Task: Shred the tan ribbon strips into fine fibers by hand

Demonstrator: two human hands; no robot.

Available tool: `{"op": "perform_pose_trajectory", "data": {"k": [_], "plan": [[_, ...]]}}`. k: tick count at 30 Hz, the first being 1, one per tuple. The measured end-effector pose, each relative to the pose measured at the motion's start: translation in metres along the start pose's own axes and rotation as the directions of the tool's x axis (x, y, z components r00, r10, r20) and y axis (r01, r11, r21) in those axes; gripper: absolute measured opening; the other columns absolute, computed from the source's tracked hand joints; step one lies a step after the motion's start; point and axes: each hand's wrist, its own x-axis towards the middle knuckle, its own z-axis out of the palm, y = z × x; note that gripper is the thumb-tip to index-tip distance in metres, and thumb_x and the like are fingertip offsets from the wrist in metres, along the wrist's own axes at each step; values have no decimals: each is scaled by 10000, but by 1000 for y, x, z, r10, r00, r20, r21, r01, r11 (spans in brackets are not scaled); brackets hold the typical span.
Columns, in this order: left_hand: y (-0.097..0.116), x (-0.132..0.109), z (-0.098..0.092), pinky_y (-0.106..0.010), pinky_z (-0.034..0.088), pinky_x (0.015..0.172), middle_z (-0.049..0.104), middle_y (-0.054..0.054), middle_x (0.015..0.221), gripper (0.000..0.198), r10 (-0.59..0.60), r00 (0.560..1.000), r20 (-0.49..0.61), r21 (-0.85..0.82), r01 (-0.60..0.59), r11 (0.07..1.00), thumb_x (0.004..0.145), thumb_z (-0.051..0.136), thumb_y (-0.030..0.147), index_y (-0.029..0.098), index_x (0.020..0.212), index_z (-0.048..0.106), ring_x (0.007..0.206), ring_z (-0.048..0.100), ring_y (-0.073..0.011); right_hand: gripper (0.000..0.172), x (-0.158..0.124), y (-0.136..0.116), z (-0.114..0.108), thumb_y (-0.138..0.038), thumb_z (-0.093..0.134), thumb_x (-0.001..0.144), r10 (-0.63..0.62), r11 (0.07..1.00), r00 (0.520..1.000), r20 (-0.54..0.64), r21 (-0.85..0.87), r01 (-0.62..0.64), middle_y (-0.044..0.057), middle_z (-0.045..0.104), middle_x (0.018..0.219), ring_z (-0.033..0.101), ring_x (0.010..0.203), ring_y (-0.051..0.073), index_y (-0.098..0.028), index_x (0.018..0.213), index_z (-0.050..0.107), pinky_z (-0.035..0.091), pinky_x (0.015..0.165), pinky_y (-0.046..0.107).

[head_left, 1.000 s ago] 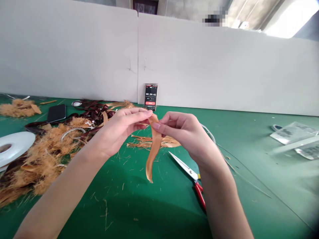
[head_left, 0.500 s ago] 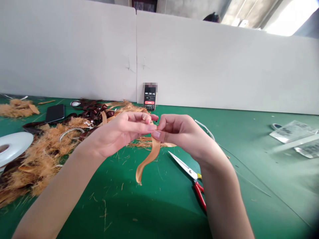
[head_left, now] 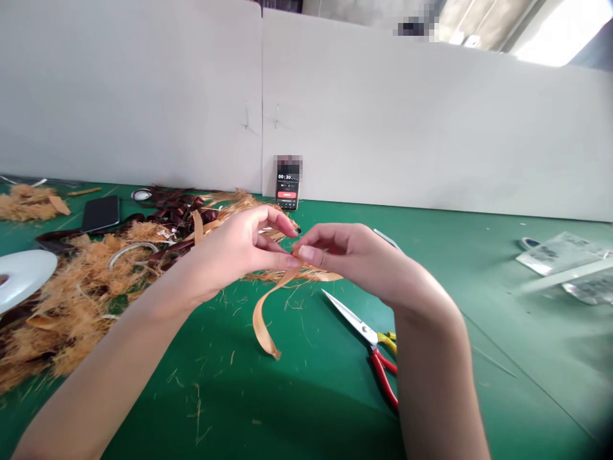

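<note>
Right hand: our right hand (head_left: 354,259) has thumb and forefinger pinched together on the upper end of the tan strip.
Left hand: our left hand (head_left: 239,249) is partly open, forefinger raised, thumb tip at the strip; we cannot tell whether it grips.
Tan strip: we see the tan strip (head_left: 260,319) hang from our fingertips in a curve, its loose end toward us above the green bench (head_left: 297,409).
Scissors: on the bench to our right, tip pointing away from us, the scissors (head_left: 366,333) have red and yellow handles partly behind our right arm (head_left: 438,383).
Left side: we have a white roll (head_left: 29,275) beside shaggy tan fibre (head_left: 71,306).
Further back: a dark phone (head_left: 101,213) lies near brown ribbon (head_left: 189,214).
Far edge: another phone (head_left: 287,191) stands against white panels (head_left: 407,115).
</note>
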Motion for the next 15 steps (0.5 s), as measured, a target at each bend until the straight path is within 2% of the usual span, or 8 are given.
{"op": "perform_pose_trajectory", "data": {"k": [2, 5, 8, 11, 15], "plan": [[-1, 0, 0, -240, 459, 548, 671, -26, 936, 356, -1, 1000, -4, 17, 1, 1000, 640, 773, 233, 218, 937, 577, 764, 675, -185, 95, 0, 0, 1, -254, 657, 787, 30, 999, 999, -30, 37, -29, -14, 653, 712, 572, 661, 102, -189, 720, 676, 428, 610, 242], [-3, 1, -1, -226, 442, 518, 663, -34, 1026, 367, 2, 1000, -2, 27, -2, 1000, 641, 770, 224, 218, 944, 564, 705, 666, -152, 111, 2, 2, 0, -272, 682, 764, 48, 996, 996, -76, 73, -43, -12, 656, 685, 568, 646, 107, -185, 695, 691, 427, 605, 253], [-3, 0, -2, -218, 441, 517, 645, -41, 1103, 399, 5, 1000, 18, 48, -6, 999, 640, 781, 255, 220, 973, 563, 734, 662, -151, 155, 4, 7, -2, -321, 688, 767, 19, 998, 985, -173, 60, -9, 4, 671, 699, 583, 663, 122, -176, 713, 695, 439, 622, 272], [-1, 0, -3, -243, 482, 592, 634, -51, 1138, 414, -5, 1000, 21, 66, 4, 998, 649, 780, 270, 213, 999, 566, 803, 667, -171, 177, 5, 10, -3, -332, 664, 796, -21, 999, 962, -272, 36, 32, 37, 707, 782, 633, 753, 154, -165, 743, 684, 474, 688, 299], [0, 1, -3, -251, 505, 669, 638, -36, 1115, 394, -18, 1000, 21, 42, 17, 999, 675, 768, 256, 212, 1004, 557, 835, 667, -162, 164, 4, 7, -1, -238, 743, 725, 27, 986, 980, -195, 166, 6, 26, 719, 788, 673, 766, 152, -164, 846, 659, 515, 688, 278]]}}
